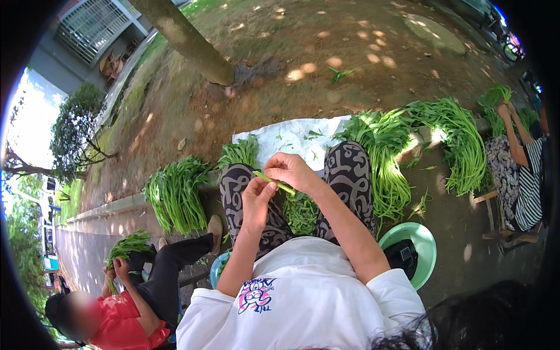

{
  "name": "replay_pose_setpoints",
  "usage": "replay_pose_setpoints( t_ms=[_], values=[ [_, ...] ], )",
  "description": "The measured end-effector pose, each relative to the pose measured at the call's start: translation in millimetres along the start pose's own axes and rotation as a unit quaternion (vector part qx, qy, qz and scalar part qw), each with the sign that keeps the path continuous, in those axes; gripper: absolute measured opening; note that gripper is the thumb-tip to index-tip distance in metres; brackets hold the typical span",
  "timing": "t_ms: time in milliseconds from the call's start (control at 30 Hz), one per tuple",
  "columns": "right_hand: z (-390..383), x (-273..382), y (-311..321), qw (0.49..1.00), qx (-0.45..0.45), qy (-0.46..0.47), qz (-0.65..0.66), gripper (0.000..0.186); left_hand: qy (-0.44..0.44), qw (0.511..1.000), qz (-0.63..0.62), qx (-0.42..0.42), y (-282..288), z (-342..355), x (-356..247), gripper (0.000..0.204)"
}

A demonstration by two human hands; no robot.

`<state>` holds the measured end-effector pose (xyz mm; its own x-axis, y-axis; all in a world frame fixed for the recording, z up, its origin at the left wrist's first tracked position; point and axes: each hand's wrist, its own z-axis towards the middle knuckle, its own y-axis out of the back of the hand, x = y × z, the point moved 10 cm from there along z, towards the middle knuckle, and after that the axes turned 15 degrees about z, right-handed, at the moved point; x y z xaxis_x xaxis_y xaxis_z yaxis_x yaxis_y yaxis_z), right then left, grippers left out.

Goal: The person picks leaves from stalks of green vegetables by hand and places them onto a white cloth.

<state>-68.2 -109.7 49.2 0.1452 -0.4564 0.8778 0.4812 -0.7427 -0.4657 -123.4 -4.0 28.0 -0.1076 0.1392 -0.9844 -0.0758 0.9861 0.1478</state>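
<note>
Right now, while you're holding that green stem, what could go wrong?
The green stem is pinched in the fingers of the left hand and right hand, so it might slip. The long greens hang beside the right knee, so a bump could knock some down.

My left hand point(255, 201) and right hand point(291, 172) pinch a green stem point(286, 188); leafy pieces point(301, 217) between my patterned trouser legs point(351, 181), pale-green basin point(429, 251) at right.
</note>
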Motion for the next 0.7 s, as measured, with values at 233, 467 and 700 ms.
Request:
replay_pose_setpoints(
  t_ms=[233, 467, 700],
  values=[
    [-16, -68, 23, 0.994, 0.018, -0.085, -0.070, 0.015, 0.018, 0.998, -0.030, -0.055, 18, 19, 51, 0.012],
    [-17, -100, 38, 0.976, -0.054, -0.082, -0.194, 0.014, 0.035, 0.996, 0.019, -0.074, 15, 25, 90, 0.012],
    [-22, -117, 58, 0.986, -0.080, -0.094, -0.113, 0.010, 0.106, 0.994, 0.033, -0.007, -1, 17, 106, 0.018]
  ],
)
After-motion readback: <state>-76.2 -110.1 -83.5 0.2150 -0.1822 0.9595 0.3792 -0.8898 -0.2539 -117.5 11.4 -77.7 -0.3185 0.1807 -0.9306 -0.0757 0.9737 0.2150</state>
